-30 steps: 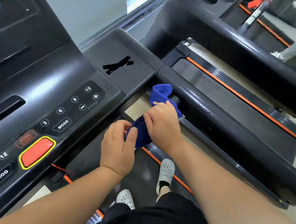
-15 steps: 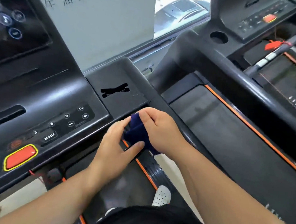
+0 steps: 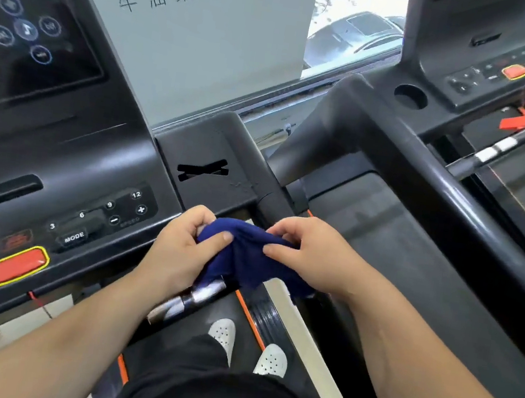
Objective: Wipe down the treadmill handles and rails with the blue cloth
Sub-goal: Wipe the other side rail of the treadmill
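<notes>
The blue cloth (image 3: 247, 257) is bunched between both hands, just in front of the console's right corner. My left hand (image 3: 181, 248) pinches its left end with thumb and fingers. My right hand (image 3: 310, 255) pinches its right end. Under the cloth a silver-and-black inner handle (image 3: 194, 298) sticks out toward me. The black right side rail (image 3: 273, 207) starts just beyond my hands and runs back under my right forearm, mostly hidden.
The treadmill console (image 3: 57, 172) with its buttons and a red stop button (image 3: 18, 265) fills the left. A neighbouring treadmill's thick black rail (image 3: 439, 188) and cup holder (image 3: 411, 96) lie to the right. My white shoes (image 3: 270, 360) stand on the belt below.
The view has tilted up toward the console. Both hands have risen with the cloth from beside the side rail to the console's corner and now stretch it between them.
</notes>
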